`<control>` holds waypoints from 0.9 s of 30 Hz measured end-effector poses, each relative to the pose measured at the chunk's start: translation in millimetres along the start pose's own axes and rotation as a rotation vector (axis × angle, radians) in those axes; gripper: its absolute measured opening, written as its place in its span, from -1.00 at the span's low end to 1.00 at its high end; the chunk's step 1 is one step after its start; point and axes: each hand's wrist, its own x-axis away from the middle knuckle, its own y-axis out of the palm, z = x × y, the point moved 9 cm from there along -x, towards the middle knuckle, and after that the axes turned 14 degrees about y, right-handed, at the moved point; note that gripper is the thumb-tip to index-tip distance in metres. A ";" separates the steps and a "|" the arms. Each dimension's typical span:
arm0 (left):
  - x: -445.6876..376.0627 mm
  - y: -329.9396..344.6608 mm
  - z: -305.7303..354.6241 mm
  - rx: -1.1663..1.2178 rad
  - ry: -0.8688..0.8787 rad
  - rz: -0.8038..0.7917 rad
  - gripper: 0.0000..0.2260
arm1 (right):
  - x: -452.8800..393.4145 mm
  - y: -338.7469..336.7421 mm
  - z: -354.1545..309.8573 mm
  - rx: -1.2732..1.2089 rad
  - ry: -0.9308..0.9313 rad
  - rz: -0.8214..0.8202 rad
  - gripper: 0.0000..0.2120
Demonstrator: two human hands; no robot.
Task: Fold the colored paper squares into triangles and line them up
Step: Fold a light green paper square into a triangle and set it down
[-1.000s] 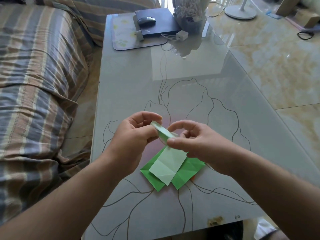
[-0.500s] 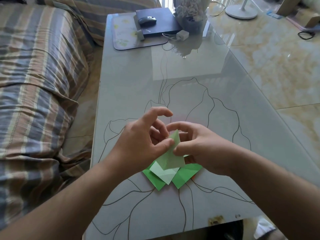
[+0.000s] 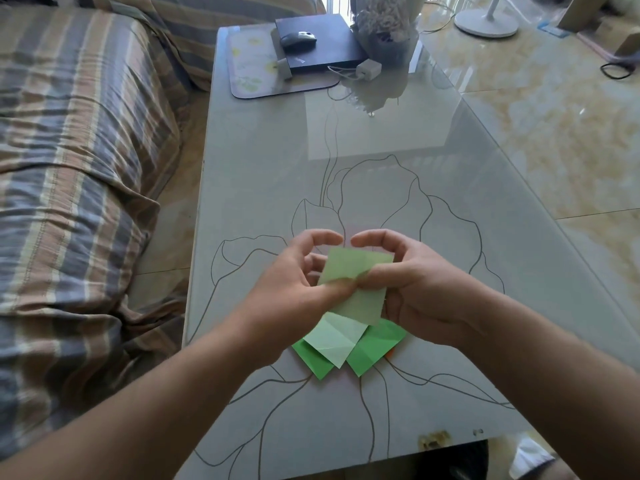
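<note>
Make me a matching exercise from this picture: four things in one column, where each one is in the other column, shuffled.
Things:
1. pale green paper
2. computer mouse
3. white charger
4. bright green paper pieces

Places:
A. on the dark laptop
B. pinched between both hands, above the table
C. lying on the table under the hands
D. on the table beside the laptop's near corner

Pairs: 1-B, 2-A, 3-D, 4-C. The left hand and right hand both hold the pale sheet.
</note>
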 end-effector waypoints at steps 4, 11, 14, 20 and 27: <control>-1.0 -5.5 -5.8 0.219 -0.094 0.151 -0.75 | 1.1 1.9 -0.6 -0.057 0.015 -0.036 -0.56; -10.1 -24.9 -1.7 0.364 -0.111 0.274 -0.70 | 6.9 -6.2 -17.8 0.364 -0.257 0.184 -0.61; -11.9 -30.0 -4.3 0.364 -0.149 0.291 -0.69 | 15.6 1.3 -27.5 0.502 -0.416 0.162 -0.63; -11.6 -34.0 -5.1 0.307 -0.153 0.265 -0.72 | 18.0 19.4 -17.2 0.584 -0.335 -0.002 -0.94; -13.7 -31.6 11.7 0.410 -0.026 0.270 -0.74 | 15.5 -1.7 -28.2 0.185 -0.294 0.073 -0.96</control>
